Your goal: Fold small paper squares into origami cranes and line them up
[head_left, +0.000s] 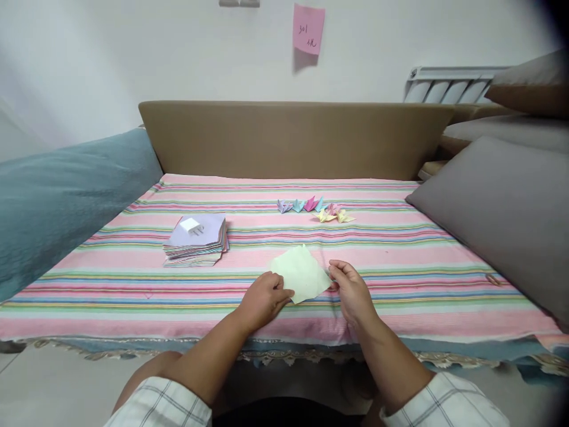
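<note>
A pale green sheet of origami paper (300, 273) lies between my hands, with faint creases and one corner pointing away from me. My left hand (264, 299) grips its left edge, the thumb on top of the paper and the other fingers curled. At the right corner, my right hand (351, 290) pinches the sheet between thumb and fingers. Farther back stands a group of small folded paper cranes: a lilac one (284, 206), a magenta one (311, 204), a yellow one (326, 216) and several others in blue, pink and yellow.
A stack of coloured paper squares (195, 240) sits to the left with a white plug adapter (192, 226) on top. Striped cloth (124, 267) covers the seat. Grey cushions (502, 219) lie at the right, a teal armrest (75, 201) at the left. A small brown ring-like object (493, 279) lies near the cushion.
</note>
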Motion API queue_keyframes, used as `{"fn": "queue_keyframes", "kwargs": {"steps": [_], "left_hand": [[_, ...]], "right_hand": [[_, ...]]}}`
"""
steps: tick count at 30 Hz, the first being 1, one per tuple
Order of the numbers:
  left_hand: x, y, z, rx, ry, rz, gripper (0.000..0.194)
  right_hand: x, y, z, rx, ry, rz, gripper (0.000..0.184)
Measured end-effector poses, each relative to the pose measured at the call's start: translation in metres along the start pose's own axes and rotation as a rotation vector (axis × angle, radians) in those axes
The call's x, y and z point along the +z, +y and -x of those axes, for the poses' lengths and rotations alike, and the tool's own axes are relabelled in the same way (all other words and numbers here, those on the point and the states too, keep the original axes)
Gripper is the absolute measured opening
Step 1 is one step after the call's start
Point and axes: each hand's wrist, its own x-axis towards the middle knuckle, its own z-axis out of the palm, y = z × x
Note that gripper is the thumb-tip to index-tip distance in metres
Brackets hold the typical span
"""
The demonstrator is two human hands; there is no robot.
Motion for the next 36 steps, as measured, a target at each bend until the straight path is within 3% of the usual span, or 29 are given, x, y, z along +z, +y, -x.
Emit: {"fn": "queue_keyframes", "kwargs": {"steps": [11,14,18,23,36], "left_hand": [[0.0,0.011,0.004,0.051,-0.007,-0.009,0.026],[-0.002,0.011,0.006,0.046,-0.026,0.021,0.026],[-0.007,0.012,0.008,0.062,-0.051,0.092,0.026],[-0.011,0.018,0.01,0.108,-0.118,0.123,0.023],[-0.006,0.023,0.012,0.123,-0.13,0.101,0.022]], "right_hand": [[0.0,-0.001,0.004,-0.049,-0.161,0.193,0.027],[-0.001,0.0,0.005,-0.092,-0.276,0.417,0.024],[0.0,0.003,0.003,-0.329,-0.377,0.895,0.024],[0.007,0.007,-0.006,-0.417,-0.341,1.292,0.03],[0.035,0.008,-0.028,-0.36,-0.298,1.43,0.043]]}}
